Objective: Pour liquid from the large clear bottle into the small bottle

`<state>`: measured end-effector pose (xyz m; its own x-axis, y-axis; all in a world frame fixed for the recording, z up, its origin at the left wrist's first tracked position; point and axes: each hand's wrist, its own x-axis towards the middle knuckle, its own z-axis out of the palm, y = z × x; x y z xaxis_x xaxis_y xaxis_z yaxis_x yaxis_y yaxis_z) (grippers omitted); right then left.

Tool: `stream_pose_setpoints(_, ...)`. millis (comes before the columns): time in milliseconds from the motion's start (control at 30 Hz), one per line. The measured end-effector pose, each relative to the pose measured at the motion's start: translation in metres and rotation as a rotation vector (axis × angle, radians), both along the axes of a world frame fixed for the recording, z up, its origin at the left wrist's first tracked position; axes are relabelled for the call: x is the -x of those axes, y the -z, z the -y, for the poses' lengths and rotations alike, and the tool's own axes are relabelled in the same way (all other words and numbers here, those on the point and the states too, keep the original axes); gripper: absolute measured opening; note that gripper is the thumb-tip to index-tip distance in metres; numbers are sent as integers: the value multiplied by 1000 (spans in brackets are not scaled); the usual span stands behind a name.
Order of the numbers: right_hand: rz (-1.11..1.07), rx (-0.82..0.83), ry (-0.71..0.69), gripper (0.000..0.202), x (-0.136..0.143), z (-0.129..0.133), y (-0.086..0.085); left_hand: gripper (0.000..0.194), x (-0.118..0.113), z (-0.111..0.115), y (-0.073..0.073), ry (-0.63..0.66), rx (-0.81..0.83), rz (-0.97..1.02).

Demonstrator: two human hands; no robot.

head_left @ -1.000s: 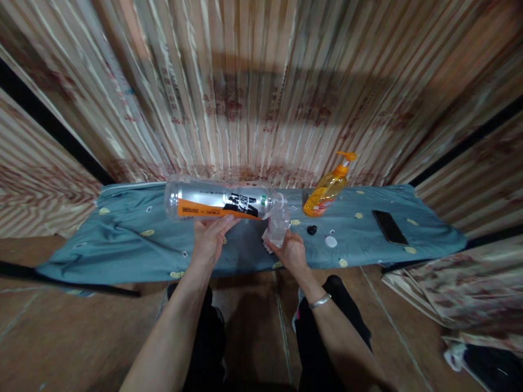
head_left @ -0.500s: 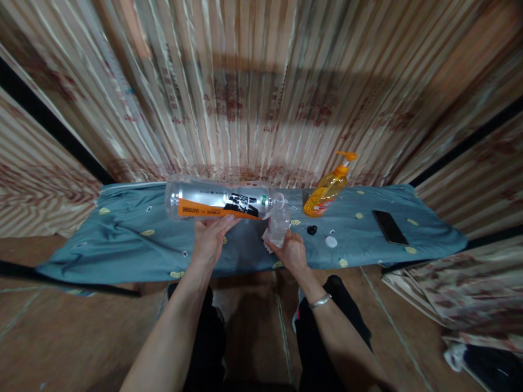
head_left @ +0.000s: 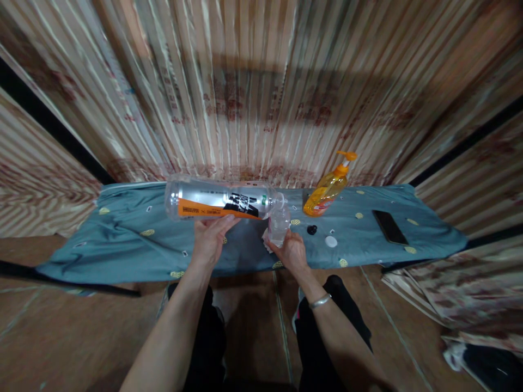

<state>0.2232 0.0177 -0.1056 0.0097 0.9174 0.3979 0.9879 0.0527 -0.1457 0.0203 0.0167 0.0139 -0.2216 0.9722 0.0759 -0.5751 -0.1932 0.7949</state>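
Observation:
A large clear plastic bottle (head_left: pixel 204 198) with a silver and orange label lies on its side in the air, its neck pointing right. My left hand (head_left: pixel 211 237) is closed around its underside; part of the fingers is hidden behind it. Below the neck stands a small clear bottle (head_left: pixel 279 226), slightly tilted, its mouth against the large bottle's mouth. My right hand (head_left: pixel 293 250) grips this small bottle low on its right side. A crumpled whitish piece (head_left: pixel 268 240), perhaps tissue, shows at the small bottle's base. Whether liquid is flowing cannot be made out.
A pump bottle of yellow liquid (head_left: pixel 327 190) stands right of the hands on a blue-green cloth (head_left: pixel 143 256). Nearby lie a small black cap or pump top (head_left: pixel 312 230), a white round cap (head_left: pixel 330 241) and a dark phone (head_left: pixel 390 227). Striped curtains (head_left: pixel 253 109) hang behind.

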Motion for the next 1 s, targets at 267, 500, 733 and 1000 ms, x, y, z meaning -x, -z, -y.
stream_pose_setpoints(267, 8, 14, 1, 70, -1, -1, 2, 21, 0, 0, -1, 1, -3, 7)
stream_pose_setpoints(500, 2, 16, 1, 69, 0, 0, 1, 20, 0, 1, 0, 6, -16, -6)
stream_pose_setpoints(733, -17, 4, -14, 65, 0, 0, 2, 20, 0, 0, 0, -13, -5, -13)
stream_pose_setpoints(1000, -19, 13, -15, 63, 1, 0, 1, 20, 0, 0, 0, -14, 0, -6)
